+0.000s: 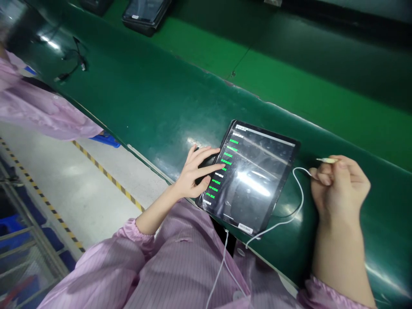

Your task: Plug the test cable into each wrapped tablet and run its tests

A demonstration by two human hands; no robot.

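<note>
A black tablet (254,176) lies tilted across the green bench top, its screen lit with a column of green and white text lines along the left. My left hand (195,171) has its fingers spread over that left edge, with the index fingertip at the text. To the right of the tablet, my right hand (343,182) is closed in a pinch round a slim, pale, pointed plug (327,160). A white cable (301,193) runs from this hand in a loop to the tablet's lower edge. The plug's rear end is hidden by my fingers.
Another tablet-like device (146,15) sits on the brighter green surface beyond the bench. A short black cable (77,62) lies at the far left. Another person's pink sleeve (45,107) reaches in beside the bench. A white cord (222,266) hangs over my smock.
</note>
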